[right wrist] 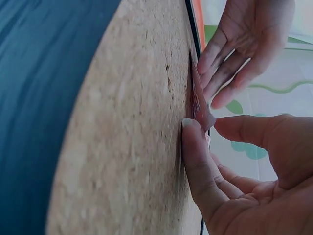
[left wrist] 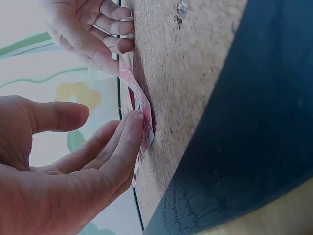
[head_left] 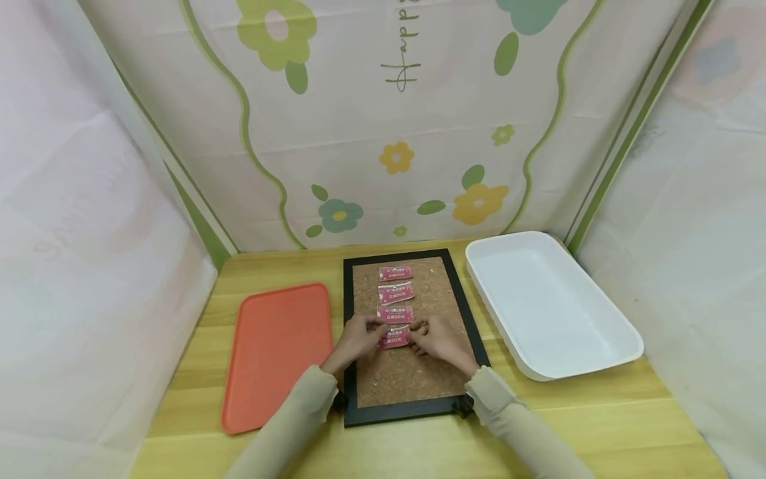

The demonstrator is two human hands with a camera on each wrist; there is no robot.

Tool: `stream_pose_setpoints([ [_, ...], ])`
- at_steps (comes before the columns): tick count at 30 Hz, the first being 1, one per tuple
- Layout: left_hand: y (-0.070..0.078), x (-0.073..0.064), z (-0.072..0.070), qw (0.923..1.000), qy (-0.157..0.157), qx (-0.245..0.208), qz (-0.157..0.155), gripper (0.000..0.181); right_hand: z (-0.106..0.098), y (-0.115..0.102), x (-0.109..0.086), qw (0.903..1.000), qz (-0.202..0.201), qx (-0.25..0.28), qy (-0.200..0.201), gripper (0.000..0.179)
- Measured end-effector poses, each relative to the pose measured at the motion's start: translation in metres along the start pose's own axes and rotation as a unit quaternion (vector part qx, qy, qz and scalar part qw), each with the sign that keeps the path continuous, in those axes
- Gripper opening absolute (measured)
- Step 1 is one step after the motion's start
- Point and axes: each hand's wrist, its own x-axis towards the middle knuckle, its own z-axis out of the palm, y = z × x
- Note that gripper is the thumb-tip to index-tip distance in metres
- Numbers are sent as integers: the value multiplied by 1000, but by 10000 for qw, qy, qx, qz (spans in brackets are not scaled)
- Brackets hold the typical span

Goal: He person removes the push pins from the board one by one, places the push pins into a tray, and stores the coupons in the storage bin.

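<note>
A pink paper coupon (head_left: pixel 395 340) with white print lies lowest in a column of several similar coupons (head_left: pixel 395 293) on a framed corkboard (head_left: pixel 413 382). My left hand (head_left: pixel 359 336) is at its left end; in the left wrist view straight fingers (left wrist: pixel 128 139) touch the coupon (left wrist: pixel 139 93) while the thumb stands apart. My right hand (head_left: pixel 439 339) pinches the right end between thumb and forefinger (right wrist: pixel 195 147). That end of the coupon (right wrist: pixel 198 98) is raised off the cork in the right wrist view. A small pale spot shows at its top edge, too small to identify.
A red-orange tray (head_left: pixel 281 352) lies left of the corkboard. To the right stands a deep white tray (head_left: pixel 547 299). All rest on a wooden table (head_left: pixel 197 399), with flowered cloth (head_left: pixel 359 113) behind and cloth walls at both sides.
</note>
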Motion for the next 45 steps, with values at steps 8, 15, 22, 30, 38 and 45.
stream_pose_setpoints([
  [8, 0, 3, -1, 9998, 8, -73, -161, 23, 6, -2, 1, 9999, -22, -56, 88, 20],
  [15, 1, 8, 0, 9996, -139, -93, -248, 24, 5, -4, 0, 9999, 79, -73, 79, 20],
  [22, 2, 14, 6, 9997, -125, 178, -147, 17, 6, -3, -1, 9999, 92, -69, 48, 18],
  [30, 2, 23, 10, 9996, -83, 273, -36, 21, 7, -3, 1, 9998, 151, 109, 41, 21],
  [38, 8, 25, 11, 9993, -119, 341, -79, 18, 7, 0, 6, 9999, 85, 136, 28, 21],
  [45, 2, 29, 12, 9992, -194, 337, -60, 16, 8, 0, 6, 9999, 72, 130, -19, 22],
])
